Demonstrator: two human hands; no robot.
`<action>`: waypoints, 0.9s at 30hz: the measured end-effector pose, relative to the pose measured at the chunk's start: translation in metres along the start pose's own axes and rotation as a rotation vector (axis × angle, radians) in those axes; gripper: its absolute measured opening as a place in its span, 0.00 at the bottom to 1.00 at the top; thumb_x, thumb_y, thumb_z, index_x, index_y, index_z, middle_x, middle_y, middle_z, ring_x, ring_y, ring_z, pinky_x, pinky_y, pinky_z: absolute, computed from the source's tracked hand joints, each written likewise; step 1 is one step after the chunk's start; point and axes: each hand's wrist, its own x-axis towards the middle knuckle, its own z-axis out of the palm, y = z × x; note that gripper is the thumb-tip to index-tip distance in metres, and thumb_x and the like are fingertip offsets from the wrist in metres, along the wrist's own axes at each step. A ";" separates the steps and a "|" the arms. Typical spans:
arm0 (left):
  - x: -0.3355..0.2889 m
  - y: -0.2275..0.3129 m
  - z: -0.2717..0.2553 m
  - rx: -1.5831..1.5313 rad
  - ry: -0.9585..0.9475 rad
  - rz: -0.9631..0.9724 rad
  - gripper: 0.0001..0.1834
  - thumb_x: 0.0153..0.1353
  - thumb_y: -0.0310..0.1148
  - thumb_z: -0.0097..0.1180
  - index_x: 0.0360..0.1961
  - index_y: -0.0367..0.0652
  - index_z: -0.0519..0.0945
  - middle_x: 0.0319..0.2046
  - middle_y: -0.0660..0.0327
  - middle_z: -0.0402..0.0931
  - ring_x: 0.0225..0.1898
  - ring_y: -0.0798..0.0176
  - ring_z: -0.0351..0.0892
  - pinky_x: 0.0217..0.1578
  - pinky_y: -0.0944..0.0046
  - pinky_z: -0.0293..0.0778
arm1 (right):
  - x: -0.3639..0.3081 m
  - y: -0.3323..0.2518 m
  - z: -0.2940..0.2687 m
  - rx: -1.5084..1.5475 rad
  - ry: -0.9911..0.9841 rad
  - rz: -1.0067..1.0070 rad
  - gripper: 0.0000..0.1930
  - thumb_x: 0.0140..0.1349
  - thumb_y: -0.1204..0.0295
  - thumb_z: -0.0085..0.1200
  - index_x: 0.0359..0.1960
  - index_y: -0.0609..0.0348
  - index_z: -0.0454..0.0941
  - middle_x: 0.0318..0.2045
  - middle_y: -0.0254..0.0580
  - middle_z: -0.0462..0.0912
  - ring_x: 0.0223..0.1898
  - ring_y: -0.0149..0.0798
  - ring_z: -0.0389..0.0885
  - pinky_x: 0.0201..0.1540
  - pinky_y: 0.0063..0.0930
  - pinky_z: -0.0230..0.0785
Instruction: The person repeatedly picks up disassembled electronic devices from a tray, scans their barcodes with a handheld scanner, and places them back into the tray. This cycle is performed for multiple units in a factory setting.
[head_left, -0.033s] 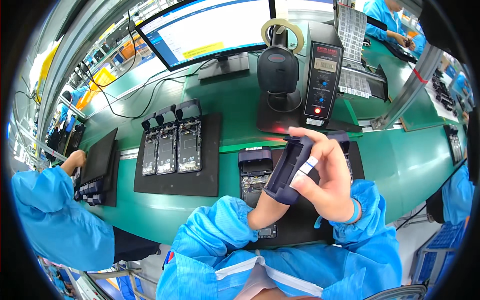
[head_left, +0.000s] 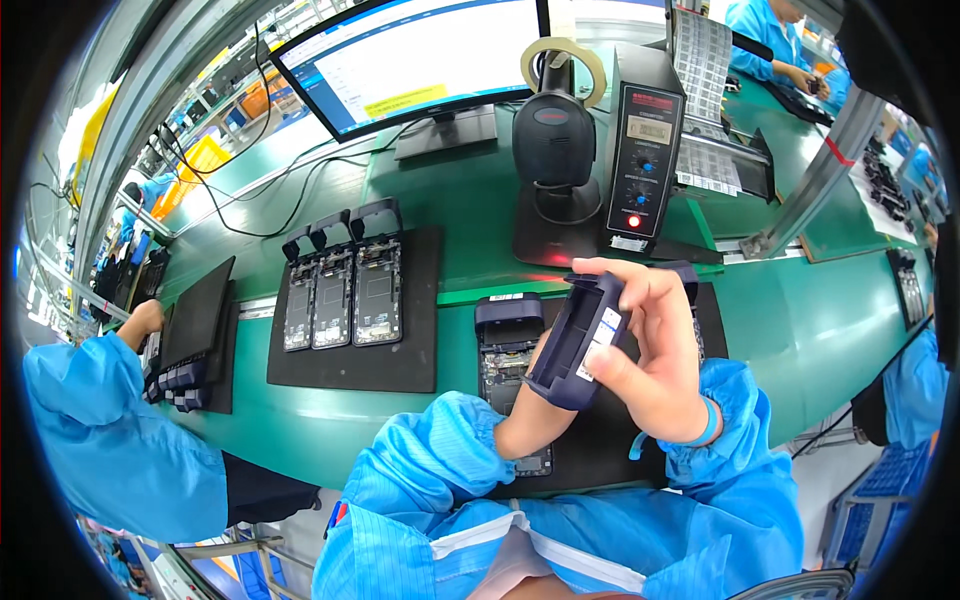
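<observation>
A dark navy plastic housing (head_left: 578, 345), hollow with a long open cavity, is held tilted above the bench. My right hand (head_left: 655, 350) is closed on it, the thumb pressing a white label (head_left: 600, 340) against its side and the fingers curled around its upper end. My left hand (head_left: 545, 405) reaches up behind the housing; its fingers are hidden. Beneath my hands, on a dark mat (head_left: 610, 440), lies an opened device with a bare circuit board (head_left: 505, 362) and a dark cap (head_left: 508, 312) at its top. Another dark-capped unit (head_left: 685, 275) is partly covered by my right hand.
Three opened devices (head_left: 343, 295) lie on a black mat (head_left: 350, 372) to the left. Behind stand a monitor (head_left: 420, 65), a barcode scanner (head_left: 555, 140) with a tape roll, and a label machine (head_left: 645, 150) carrying a label strip (head_left: 703, 70). At far left, a co-worker's hand (head_left: 147, 317) is beside dark boards (head_left: 197, 315).
The label, bent out between my thumb and the housing before, now lies flatter along its side. My right thumb and the housing have shifted slightly.
</observation>
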 end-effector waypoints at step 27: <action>-0.057 0.006 -0.004 0.365 -0.436 0.036 0.39 0.52 0.30 0.51 0.62 0.41 0.43 0.60 0.36 0.25 0.62 0.37 0.33 0.58 0.55 0.45 | 0.007 0.089 -0.158 -0.547 0.456 0.101 0.07 0.51 0.71 0.53 0.28 0.61 0.73 0.20 0.29 0.70 0.26 0.26 0.67 0.29 0.19 0.58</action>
